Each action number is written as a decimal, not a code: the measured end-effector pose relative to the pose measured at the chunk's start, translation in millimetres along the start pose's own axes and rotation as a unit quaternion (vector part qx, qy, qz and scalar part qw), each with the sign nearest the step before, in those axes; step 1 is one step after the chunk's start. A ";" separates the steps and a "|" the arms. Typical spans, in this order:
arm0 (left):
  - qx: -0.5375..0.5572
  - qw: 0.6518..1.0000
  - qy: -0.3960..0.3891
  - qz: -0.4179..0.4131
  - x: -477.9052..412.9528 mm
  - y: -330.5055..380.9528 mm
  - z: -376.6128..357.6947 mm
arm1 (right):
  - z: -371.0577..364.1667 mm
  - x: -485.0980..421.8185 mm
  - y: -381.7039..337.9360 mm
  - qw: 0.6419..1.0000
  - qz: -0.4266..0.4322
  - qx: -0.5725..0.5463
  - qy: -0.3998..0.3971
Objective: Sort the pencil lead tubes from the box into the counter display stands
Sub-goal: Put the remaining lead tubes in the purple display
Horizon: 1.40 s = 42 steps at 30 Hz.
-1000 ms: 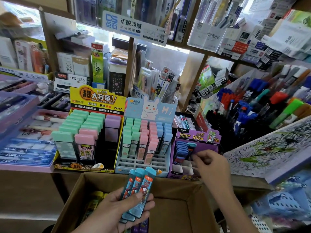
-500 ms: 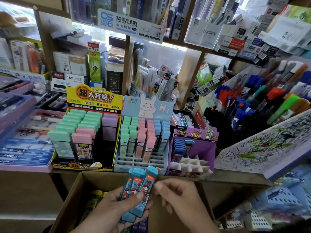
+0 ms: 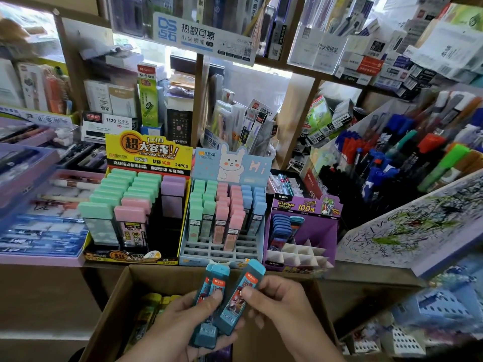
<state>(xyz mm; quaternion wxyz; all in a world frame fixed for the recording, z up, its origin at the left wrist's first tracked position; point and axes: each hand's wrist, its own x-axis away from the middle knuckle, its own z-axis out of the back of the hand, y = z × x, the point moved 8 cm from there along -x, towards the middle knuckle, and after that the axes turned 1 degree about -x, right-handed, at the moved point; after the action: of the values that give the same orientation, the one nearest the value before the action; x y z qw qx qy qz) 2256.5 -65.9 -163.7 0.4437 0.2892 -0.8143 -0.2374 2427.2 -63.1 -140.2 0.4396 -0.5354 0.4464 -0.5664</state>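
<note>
My left hand (image 3: 172, 327) holds a small bunch of teal lead tubes (image 3: 211, 291) above the open cardboard box (image 3: 115, 309). My right hand (image 3: 282, 307) pinches the rightmost teal tube (image 3: 243, 296) and tilts it away from the bunch. More tubes, yellow-green ones (image 3: 149, 307), lie in the box at the left. On the counter behind stand three displays: a yellow-black stand (image 3: 136, 210) with wide green, pink and purple cases, a light blue bunny stand (image 3: 224, 215) with slim green, pink and blue tubes, and a purple stand (image 3: 300, 231) holding several blue tubes with open white slots in front.
Purple trays of pens (image 3: 34, 205) lie at the left. A rack of markers and pens (image 3: 405, 158) rises at the right, with a scribbled test pad (image 3: 407, 226) below it. Shelves of boxed stationery (image 3: 352, 53) fill the back. Blue baskets (image 3: 433, 309) sit at lower right.
My right hand came back from the purple stand to the bunch in my left hand and took hold of the rightmost teal tube, tilting it to the right.
</note>
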 end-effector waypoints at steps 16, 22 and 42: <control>0.063 0.998 0.009 0.023 -14.8 -8.9 8.7 | 116.2 5.8 -86.4 0.946 0.183 0.139 0.230; 0.061 0.998 0.005 0.016 -14.8 -5.1 8.5 | 125.8 -19.7 -87.2 0.933 0.198 0.180 0.240; 0.090 0.994 -0.032 0.052 -8.0 -2.4 2.8 | 109.8 -53.5 -73.2 0.828 0.172 0.458 0.274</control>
<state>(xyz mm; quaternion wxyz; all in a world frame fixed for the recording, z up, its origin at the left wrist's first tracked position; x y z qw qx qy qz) 2258.3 -61.8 -171.3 0.4011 0.2773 -0.8601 -0.1494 2537.6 0.9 -77.1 0.5848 -0.0100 0.3225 -0.7443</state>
